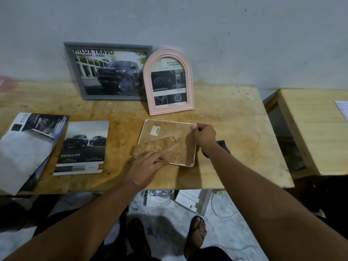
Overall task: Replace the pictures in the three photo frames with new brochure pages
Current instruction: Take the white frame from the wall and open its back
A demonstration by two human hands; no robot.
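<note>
Face-down white-rimmed photo frame (185,147), fibreboard back: right hand (204,136) pinches its far corner, left hand (146,167) pinches the easel stand (156,146); an arched pink frame (169,81) stands behind.

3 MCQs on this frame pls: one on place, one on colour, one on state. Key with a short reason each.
1. Where does the arched frame stand?
A. To the right of the grey frame, leaning on the wall
B. Flat on the floor
C. On top of the brochures

2. What colour is the arched frame?
A. Green
B. Pink
C. Black

3. How does the third frame lie on the table?
A. Upright, picture facing the camera
B. Face down, brown back showing
C. Hanging on the wall

Key:
1 A: it stands upright at the wall, overlapping the grey frame's right edge.
2 B: its moulded border is pale pink.
3 B: the brown backing board with a sticker faces up, with the left hand on its stand flap and the right hand at its far right corner.
</note>
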